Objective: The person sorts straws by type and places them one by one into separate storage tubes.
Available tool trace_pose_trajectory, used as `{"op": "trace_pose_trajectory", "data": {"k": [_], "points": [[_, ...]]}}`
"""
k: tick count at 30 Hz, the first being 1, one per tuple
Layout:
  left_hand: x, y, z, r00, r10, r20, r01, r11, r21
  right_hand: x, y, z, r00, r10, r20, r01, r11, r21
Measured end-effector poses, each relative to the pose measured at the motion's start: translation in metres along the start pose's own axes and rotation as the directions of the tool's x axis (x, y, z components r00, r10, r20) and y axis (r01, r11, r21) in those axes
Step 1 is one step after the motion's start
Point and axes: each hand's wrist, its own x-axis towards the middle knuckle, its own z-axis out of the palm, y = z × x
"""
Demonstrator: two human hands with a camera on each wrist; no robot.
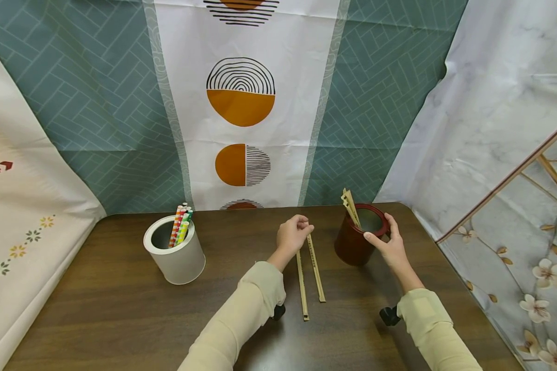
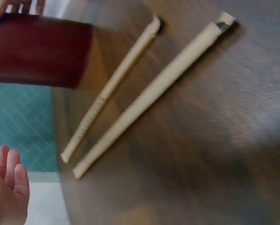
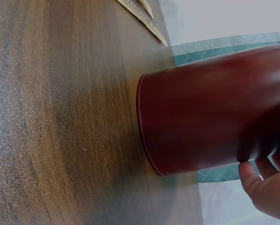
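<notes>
Two slim paper-wrapped straws [image 1: 302,288] lie side by side on the wooden table, also seen as tan wrapped straws [image 2: 144,96] in the left wrist view. My left hand [image 1: 295,237] hovers over their far ends, its fingers loosely bent and nothing between them. To the right, a dark red canister [image 1: 353,245] stands upright with several wrapped straws [image 1: 350,206] leaning out of it. My right hand [image 1: 392,244] holds the canister by its upper right side, thumb at the near rim, fingers around the far side. In the right wrist view, fingertips [image 3: 246,169] press on the red wall.
A white canister [image 1: 178,263] at the left holds several striped paper straws [image 1: 180,226]. Behind the brown table [image 1: 111,309] hangs a patterned curtain [image 1: 241,170], and a floral cloth [image 1: 515,232] hangs at the right side.
</notes>
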Motion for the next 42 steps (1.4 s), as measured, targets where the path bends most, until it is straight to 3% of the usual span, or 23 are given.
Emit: {"op": "trace_pose_trajectory", "data": {"k": [8, 16, 25, 34, 42], "points": [[-0.011, -0.027, 0.01, 0.999, -0.035, 0.015, 0.035, 0.999, 0.01, 0.0, 0.001, 0.0, 1.0, -0.004, -0.005, 0.004, 1.0, -0.01], [-0.022, -0.043, 0.018, 0.998, -0.01, 0.06, 0.004, 0.995, 0.101, 0.0, 0.0, 0.0, 1.0, 0.002, -0.001, -0.002, 1.0, -0.004], [-0.03, -0.051, 0.022, 0.995, -0.024, 0.102, 0.001, 0.975, 0.223, 0.0, 0.0, 0.0, 1.0, -0.001, 0.0, 0.001, 1.0, -0.005], [-0.034, -0.056, 0.024, 0.99, -0.028, 0.14, -0.025, 0.931, 0.365, 0.0, 0.002, 0.001, 1.0, -0.019, -0.004, 0.019, 0.999, 0.027], [-0.032, -0.058, 0.021, 0.985, -0.02, 0.17, -0.05, 0.916, 0.399, 0.0, 0.001, 0.001, 1.0, -0.01, -0.003, 0.01, 1.0, 0.025]]}}
